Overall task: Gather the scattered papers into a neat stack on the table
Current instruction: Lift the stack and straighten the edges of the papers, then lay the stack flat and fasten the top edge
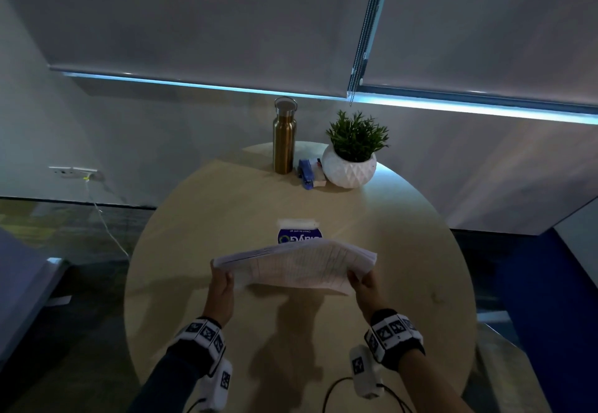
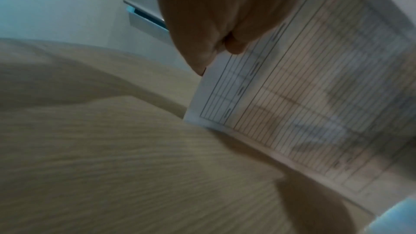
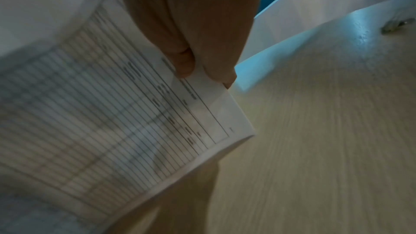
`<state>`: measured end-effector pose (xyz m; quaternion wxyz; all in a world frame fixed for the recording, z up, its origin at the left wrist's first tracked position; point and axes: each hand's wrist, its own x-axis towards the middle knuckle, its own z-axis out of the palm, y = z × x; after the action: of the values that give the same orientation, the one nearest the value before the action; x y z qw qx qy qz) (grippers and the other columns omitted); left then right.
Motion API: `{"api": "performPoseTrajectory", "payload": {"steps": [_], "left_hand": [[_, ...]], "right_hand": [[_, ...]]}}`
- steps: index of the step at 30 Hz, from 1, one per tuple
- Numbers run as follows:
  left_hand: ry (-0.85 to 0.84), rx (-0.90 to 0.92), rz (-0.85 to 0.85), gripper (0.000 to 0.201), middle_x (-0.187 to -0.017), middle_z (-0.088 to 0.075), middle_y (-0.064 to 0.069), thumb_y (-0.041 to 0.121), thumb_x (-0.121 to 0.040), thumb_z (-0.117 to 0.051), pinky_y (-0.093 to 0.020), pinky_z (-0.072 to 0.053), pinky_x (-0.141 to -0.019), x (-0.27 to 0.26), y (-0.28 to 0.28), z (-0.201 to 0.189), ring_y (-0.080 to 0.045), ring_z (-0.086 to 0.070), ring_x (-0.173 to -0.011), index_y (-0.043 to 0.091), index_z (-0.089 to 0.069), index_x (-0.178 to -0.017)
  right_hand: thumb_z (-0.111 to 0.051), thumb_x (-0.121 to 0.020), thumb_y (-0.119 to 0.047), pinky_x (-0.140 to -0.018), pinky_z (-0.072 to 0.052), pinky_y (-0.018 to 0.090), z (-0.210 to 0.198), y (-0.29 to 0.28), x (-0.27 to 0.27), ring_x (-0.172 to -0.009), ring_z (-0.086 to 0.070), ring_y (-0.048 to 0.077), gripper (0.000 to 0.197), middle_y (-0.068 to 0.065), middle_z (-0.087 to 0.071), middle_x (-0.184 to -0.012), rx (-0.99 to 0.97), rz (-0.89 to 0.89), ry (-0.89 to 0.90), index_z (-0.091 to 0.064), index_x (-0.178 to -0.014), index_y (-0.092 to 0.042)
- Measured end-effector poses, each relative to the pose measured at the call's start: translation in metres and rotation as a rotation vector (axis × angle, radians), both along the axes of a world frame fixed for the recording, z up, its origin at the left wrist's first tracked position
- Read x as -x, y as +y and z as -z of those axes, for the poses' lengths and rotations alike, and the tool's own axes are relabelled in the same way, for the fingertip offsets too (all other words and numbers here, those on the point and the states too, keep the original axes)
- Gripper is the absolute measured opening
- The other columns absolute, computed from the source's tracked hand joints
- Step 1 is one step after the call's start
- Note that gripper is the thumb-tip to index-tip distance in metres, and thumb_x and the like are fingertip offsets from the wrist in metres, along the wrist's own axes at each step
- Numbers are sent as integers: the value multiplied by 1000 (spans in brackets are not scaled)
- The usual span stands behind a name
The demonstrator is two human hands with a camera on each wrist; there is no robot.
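- Currently both hands hold one bundle of white printed sheets with ruled tables above the round light-wood table, near its middle.
- Left hand pinches the bundle's left short edge; the left wrist view shows thumb and fingers clamped on the paper's edge.
- Right hand pinches the right short edge the same way; the right wrist view shows fingertips on the printed face.
- Bundle is tilted, far edge raised, and its shadow falls on the tabletop below. Cannot tell whether the near edge touches the table.
- Sheet edges fan out slightly at the right end, not flush.
- Just behind the bundle: a blue round label with white text, partly hidden by the paper.
- Far edge of the table: a gold metal bottle with a steel cap, a blue stapler, a green plant in a white faceted pot, close together.
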<state>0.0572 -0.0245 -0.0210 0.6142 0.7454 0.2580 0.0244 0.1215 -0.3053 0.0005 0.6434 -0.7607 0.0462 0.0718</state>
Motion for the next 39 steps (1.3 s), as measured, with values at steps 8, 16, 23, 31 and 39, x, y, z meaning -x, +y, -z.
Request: {"api": "performPoseTrajectory", "payload": {"steps": [8,16,23,31,39], "left_hand": [[-19,-177,38,16,-110,-51,-10,8,-99,-32,-35,-40,-83,-5,7,-12,-30,-53,-101,9,-37,-114],[495,-465,223,28,-114,-61,-25,2,-91,-40,-42,-48,-89,12,7,54,-37,-59,-102,-6,-54,-115],[534,-531,62,38,-116,-53,-34,7,-85,-55,-49,-47,-85,9,-5,56,-45,-55,-102,-14,-44,-115],[368,-914,841,99,-158,7,3,56,-64,-69,-48,-5,-116,58,-65,23,-27,3,-145,43,-12,-144],[461,-921,979,98,-151,-28,5,49,-48,-84,-57,-48,-90,67,-71,42,-40,-44,-129,48,-34,-133]], "right_hand": [[-50,-86,14,-69,-56,23,-3,-15,-7,-91,-57,26,34,5,-58,-97,-30,-1,20,-50,-97,-19],[-57,-82,-3,-63,-47,31,38,-17,21,-85,-61,30,27,9,-58,-91,657,-160,110,-49,-105,-16],[-55,-89,-23,-85,-40,32,51,-35,19,-105,-45,25,16,4,-45,-103,936,-317,144,-67,-97,-16],[-57,-78,1,-84,-46,40,39,-143,-5,-99,-52,34,31,12,-43,-120,951,216,236,-52,-106,-11],[-56,-83,-6,-83,-45,36,66,-191,-39,-98,-58,35,21,13,-56,-115,1028,98,231,-64,-102,-9]]}}
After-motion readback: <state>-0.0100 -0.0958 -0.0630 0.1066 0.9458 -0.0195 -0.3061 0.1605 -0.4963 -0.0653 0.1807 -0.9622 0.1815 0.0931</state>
